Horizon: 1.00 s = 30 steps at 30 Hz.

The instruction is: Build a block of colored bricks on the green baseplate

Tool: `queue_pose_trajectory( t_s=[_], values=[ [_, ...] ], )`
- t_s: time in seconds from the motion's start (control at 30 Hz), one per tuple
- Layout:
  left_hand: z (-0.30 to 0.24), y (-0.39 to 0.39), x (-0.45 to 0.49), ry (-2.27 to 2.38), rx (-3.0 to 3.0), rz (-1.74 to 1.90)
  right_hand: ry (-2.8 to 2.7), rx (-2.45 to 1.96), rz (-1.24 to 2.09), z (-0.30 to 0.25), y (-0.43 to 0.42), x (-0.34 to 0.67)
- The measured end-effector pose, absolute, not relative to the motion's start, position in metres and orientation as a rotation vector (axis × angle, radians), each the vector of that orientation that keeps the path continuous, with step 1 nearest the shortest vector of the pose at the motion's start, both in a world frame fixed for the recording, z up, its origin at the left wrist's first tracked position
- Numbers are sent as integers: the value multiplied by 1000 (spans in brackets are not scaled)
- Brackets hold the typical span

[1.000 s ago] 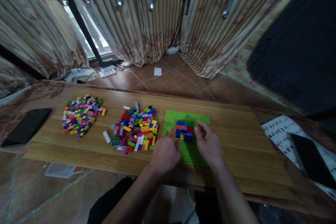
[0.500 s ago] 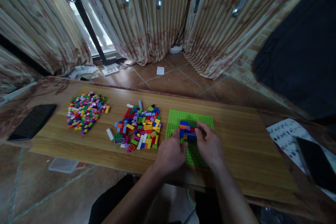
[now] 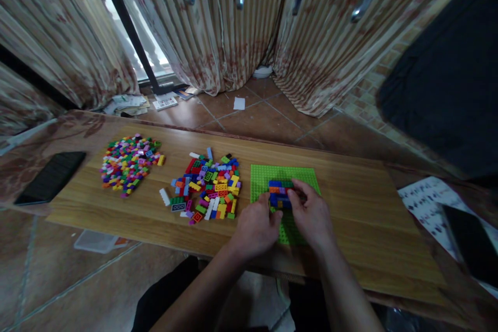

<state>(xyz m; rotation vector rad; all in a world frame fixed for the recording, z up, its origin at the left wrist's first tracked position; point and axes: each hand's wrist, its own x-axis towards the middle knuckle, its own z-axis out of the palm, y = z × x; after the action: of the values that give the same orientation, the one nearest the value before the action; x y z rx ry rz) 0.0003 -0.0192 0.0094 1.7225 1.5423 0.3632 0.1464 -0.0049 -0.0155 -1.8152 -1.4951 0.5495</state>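
Note:
A small build of toy bricks (image 3: 278, 200), mostly blue with orange, red, green and a bit of yellow, is over the bright green studded baseplate (image 3: 261, 173). My left hand (image 3: 257, 224) is closed at its left and near side, index finger against the bricks. From the right, my right hand (image 3: 312, 213) grips the build's edge between thumb and fingers. The fingers hide part of the build, and I cannot tell whether it is pressed onto the plate.
Left of the plate lies a heap of larger bricks (image 3: 212, 187); farther left is a pile of smaller bricks (image 3: 128, 163). A black tablet (image 3: 50, 177) lies at the table's left end. On the right are a printed sheet (image 3: 422, 199) and a dark phone-like device (image 3: 470, 241).
Both hands stay on the build, with slight finger shifts. The view has moved a little, so everything sits slightly farther right in the picture.

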Motion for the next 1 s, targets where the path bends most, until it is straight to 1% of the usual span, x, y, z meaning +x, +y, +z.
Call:
queue_pose_trajectory(
  t_s=[0.2, 0.33, 0.57, 1.0],
  values=[
    [11, -13, -3, 1579, 1694, 480, -1601, -1826, 500, -16, -5, 146],
    [8, -8, 0, 1619, 1699, 547, -1645, -1826, 529, -15, -6, 147],
    [2, -1, 3, 1655, 1669, 592, -1650, -1798, 593, -17, -7, 150],
    [-2, 7, 4, 1673, 1607, 664, -1647, -1792, 572, -13, -9, 147]
  ],
)
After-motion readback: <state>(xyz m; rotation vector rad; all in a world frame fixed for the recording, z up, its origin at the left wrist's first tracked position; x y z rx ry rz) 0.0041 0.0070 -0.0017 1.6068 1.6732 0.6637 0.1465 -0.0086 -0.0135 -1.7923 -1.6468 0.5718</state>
